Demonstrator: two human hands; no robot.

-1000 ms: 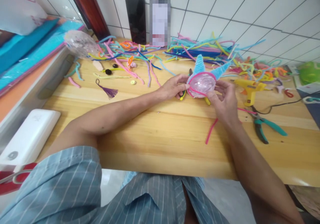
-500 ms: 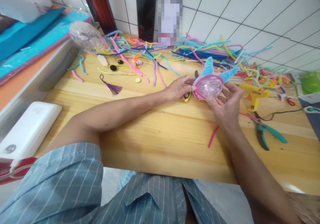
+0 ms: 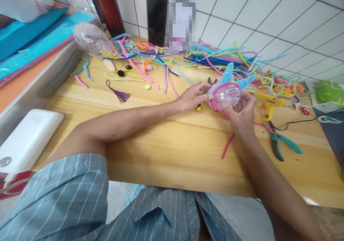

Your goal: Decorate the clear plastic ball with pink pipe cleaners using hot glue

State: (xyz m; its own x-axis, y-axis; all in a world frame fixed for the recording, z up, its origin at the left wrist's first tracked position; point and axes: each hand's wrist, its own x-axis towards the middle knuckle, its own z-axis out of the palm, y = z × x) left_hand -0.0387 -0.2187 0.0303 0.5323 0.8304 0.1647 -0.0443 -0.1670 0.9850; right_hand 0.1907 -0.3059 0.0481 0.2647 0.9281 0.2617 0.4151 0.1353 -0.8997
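Observation:
A shiny, see-through pale purple ball (image 3: 227,97) is held between both hands above the table. A hot-pink pipe cleaner (image 3: 217,91) runs around it, and two pointed light-blue pieces made of pipe cleaner (image 3: 227,74) stick up from its far side. The fingers of my left hand (image 3: 195,96) pinch its left edge. My right hand (image 3: 242,114) grips its right side, thumb on the near face. Below the right hand, a loose pink pipe-cleaner end (image 3: 228,146) shows on the tabletop. Something dark and yellow (image 3: 199,106) lies partly hidden beside the left fingertips.
Pliers with teal handles (image 3: 285,144) and a yellow glue gun (image 3: 270,106) lie right of my right hand. Many coloured pipe cleaners (image 3: 220,56) spread along the tiled wall. A purple tassel (image 3: 119,92) and a white power bank (image 3: 32,137) are at left. A black phone (image 3: 156,17) leans against the wall.
The ball has turned slightly in my hands, its blue points now leaning further right. My right fingers have drawn in closer around its right side. The view has shifted a little.

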